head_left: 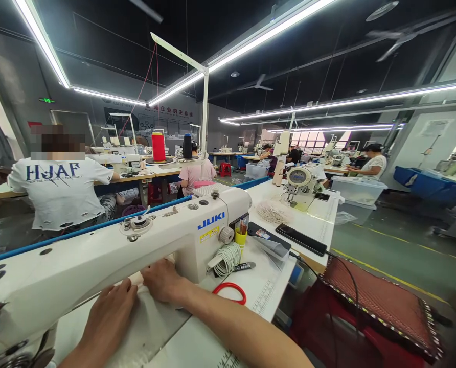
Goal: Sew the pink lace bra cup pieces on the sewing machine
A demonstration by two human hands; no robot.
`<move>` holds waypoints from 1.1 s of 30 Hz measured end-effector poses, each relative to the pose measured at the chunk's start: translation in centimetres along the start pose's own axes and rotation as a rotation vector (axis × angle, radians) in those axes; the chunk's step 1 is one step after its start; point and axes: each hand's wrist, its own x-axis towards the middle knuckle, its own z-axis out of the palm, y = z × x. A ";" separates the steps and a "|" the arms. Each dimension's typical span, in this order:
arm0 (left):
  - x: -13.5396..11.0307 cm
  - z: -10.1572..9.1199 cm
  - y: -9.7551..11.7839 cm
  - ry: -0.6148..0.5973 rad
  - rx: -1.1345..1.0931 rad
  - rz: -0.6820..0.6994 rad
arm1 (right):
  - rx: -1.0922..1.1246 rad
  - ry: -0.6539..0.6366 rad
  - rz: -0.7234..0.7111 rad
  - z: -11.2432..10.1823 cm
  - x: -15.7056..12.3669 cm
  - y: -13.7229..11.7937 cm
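A white sewing machine [174,227] stretches across the bench in front of me. Pale cloth [145,301] lies on the bed under its arm. My left hand [111,312] rests at the cloth, its fingers bent and close together, with the tips partly hidden. Just to its right, my right hand [162,281] reaches beneath the machine arm with fingers curled at the cloth. The machine arm and the hand itself hide part of those fingers. Red-handled scissors [231,292] lie beside my right forearm.
A coil of pale cord [228,259] hangs by the machine's end, near a yellow cup [241,238] of small tools. A black phone [300,239] lies farther right. A cushioned stool [377,296] stands right of the bench. A person in white [61,189] sits ahead left.
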 end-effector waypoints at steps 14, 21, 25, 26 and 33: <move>0.0 1.8 -0.9 0.090 0.108 0.010 | 0.095 0.019 0.034 0.3 0.3 0.0; -0.6 4.2 -1.2 0.431 0.134 0.116 | 0.178 -0.015 0.059 0.3 0.3 0.6; -0.4 4.3 -0.8 0.522 0.076 0.149 | 0.206 -0.012 0.088 0.4 0.6 0.5; -0.2 4.3 -0.8 0.553 0.059 0.171 | 0.212 -0.012 0.093 0.4 0.7 0.5; 0.9 5.4 -1.7 0.507 0.002 0.185 | 0.272 -0.005 0.098 0.5 0.5 0.6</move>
